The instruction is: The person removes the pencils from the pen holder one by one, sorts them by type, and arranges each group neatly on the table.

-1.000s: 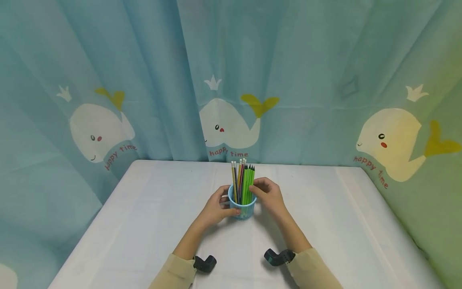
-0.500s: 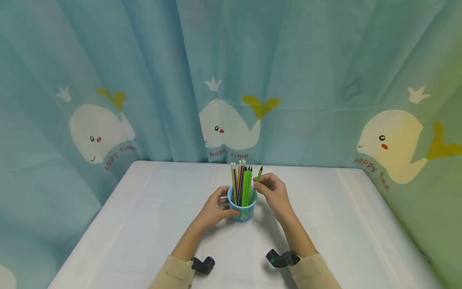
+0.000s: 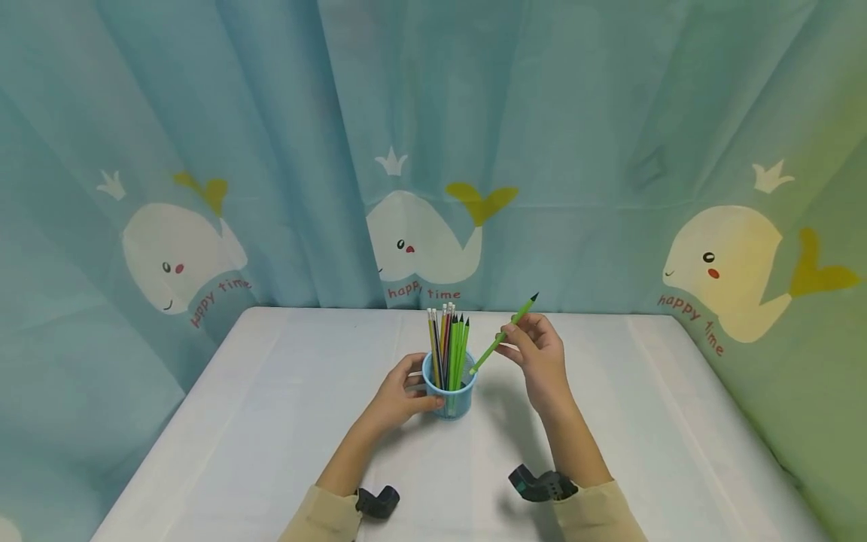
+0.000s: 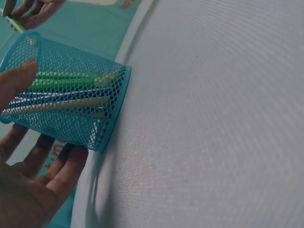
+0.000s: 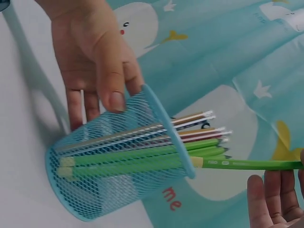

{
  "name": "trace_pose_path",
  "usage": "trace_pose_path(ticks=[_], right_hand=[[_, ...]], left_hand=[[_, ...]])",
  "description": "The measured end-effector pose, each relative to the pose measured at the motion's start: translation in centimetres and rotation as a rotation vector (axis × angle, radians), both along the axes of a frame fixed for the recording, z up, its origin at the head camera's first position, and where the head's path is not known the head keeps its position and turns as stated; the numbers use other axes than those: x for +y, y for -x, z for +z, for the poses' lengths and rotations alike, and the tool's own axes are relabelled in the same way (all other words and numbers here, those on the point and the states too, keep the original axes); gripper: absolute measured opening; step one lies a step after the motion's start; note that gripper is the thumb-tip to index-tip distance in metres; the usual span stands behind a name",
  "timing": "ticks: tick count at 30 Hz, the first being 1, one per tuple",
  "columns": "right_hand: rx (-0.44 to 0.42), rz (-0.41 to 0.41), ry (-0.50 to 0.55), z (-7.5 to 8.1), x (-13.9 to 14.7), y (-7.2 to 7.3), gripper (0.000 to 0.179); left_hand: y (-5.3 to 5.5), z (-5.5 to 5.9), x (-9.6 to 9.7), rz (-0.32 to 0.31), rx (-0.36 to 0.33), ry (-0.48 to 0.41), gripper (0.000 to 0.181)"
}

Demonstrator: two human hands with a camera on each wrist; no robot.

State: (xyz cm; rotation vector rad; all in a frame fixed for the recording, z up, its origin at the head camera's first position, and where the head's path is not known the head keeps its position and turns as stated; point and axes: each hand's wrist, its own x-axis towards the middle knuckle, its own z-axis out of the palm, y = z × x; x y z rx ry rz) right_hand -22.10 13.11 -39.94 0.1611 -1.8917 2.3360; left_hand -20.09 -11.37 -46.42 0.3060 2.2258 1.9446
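A light blue mesh pencil cup (image 3: 457, 407) stands upright on the table. My left hand (image 3: 394, 397) holds it from the left, its thumb on the near side and its fingers reaching round the back; the left wrist view shows the thumb (image 4: 20, 80) against the mesh. Inside the cup lean several green pencils (image 3: 457, 354) with black tips up, beside thinner multicoloured pencils (image 3: 433, 342) with white ends up. To the right, my right hand (image 3: 544, 365) pinches a green pencil (image 3: 491, 349), slanted with its black tip up. Its pale lower end overlaps the cup's rim in the right wrist view.
A white-covered table (image 3: 271, 421) stretches out around the cup. Behind it hangs a blue-green curtain (image 3: 576, 150) printed with white whales. Dark wrist devices (image 3: 542, 484) sit at both sleeve cuffs.
My right hand has drawn one green pencil up out of the bunch and moved it right, tilting it. The left hand has kept hold of the cup.
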Motion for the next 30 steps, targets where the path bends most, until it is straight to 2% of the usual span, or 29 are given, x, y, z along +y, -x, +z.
trace_pose_path(ticks=[6, 13, 19, 30], right_hand=[[-0.004, -0.011, 0.043, 0.2, 1.0, 0.1, 0.015], [-0.052, -0.011, 0.02, -0.4, 1.8, 0.7, 0.014], [-0.123, -0.001, -0.015, -1.7, 2.2, 1.5, 0.019], [-0.211, -0.02, -0.176, -4.7, 2.4, 2.7, 0.04]], left_hand=[[0.0, -0.1, -0.1, 0.005, 0.0, -0.006, 0.079], [0.0, -0.1, -0.1, -0.006, 0.01, -0.01, 0.078], [-0.1, -0.1, -0.1, -0.007, 0.015, -0.008, 0.078], [-0.1, -0.1, 0.0, -0.018, 0.026, -0.022, 0.078]])
